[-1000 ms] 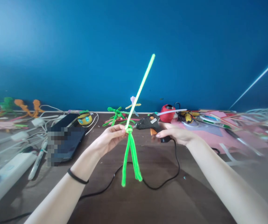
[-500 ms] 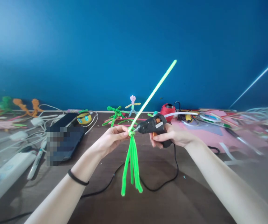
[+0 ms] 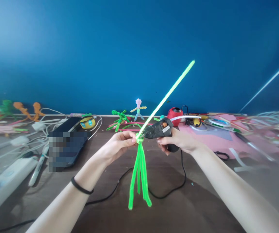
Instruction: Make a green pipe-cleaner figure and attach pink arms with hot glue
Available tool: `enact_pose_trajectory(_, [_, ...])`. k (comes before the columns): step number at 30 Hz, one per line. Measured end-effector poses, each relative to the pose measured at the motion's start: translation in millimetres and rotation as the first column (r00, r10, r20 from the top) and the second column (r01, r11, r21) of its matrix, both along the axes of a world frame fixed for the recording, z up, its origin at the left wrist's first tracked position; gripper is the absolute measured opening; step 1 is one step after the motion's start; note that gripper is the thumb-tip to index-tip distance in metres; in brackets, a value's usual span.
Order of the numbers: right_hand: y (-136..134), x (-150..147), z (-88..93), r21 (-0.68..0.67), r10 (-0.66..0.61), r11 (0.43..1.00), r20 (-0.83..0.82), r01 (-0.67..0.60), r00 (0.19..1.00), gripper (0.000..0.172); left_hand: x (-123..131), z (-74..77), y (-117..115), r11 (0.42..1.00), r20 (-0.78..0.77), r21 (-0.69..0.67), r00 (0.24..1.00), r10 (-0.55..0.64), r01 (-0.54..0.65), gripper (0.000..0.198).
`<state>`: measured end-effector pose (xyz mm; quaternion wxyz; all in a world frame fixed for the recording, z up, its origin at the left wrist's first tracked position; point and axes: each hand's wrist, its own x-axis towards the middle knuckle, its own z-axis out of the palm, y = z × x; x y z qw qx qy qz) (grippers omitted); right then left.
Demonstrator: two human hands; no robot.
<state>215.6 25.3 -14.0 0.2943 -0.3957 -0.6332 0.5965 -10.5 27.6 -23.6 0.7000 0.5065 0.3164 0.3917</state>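
My left hand (image 3: 123,145) pinches a bundle of bright green pipe cleaners (image 3: 142,168) at its wrapped top. Several green strands hang down from there, and one long yellow-green pipe cleaner (image 3: 170,94) slants up to the right. In my right hand (image 3: 178,139) is a black hot glue gun (image 3: 159,127), its fingers wrapped around the handle. A whitish glue stick (image 3: 185,118) sticks out of the gun's back. The nozzle points left and meets the wrapped top; whether glue is coming out I cannot tell.
Behind my hands stand a dark green pipe-cleaner figure (image 3: 119,119) and a pastel one (image 3: 138,108). To the left lie a dark phone-like device (image 3: 69,145), a white power strip (image 3: 5,181) and tangled cables. Pink paper (image 3: 212,142) and a red roll (image 3: 175,116) are at the right.
The green bundle and my left hand have shifted slightly right and down. The long pipe cleaner now leans further right. The glue gun stays at the bundle's top.
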Motion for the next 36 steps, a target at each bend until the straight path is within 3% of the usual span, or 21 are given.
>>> enact_pose_trajectory(6, [-0.9, -2.2, 0.7, -0.018, -0.062, 0.998, 0.005, 0.062, 0.998, 0.01, -0.5, -0.9, 0.5, 1.0, 0.007, 0.004, 1.0, -0.02, 0.02, 0.009])
enact_pose_trajectory(36, [1.7, -1.4, -3.4, 0.096, -0.01, 0.995, 0.024, 0.008, 1.0, 0.012, -0.3, -1.9, 0.9, 0.999, 0.028, 0.007, 0.999, -0.039, 0.038, 0.007])
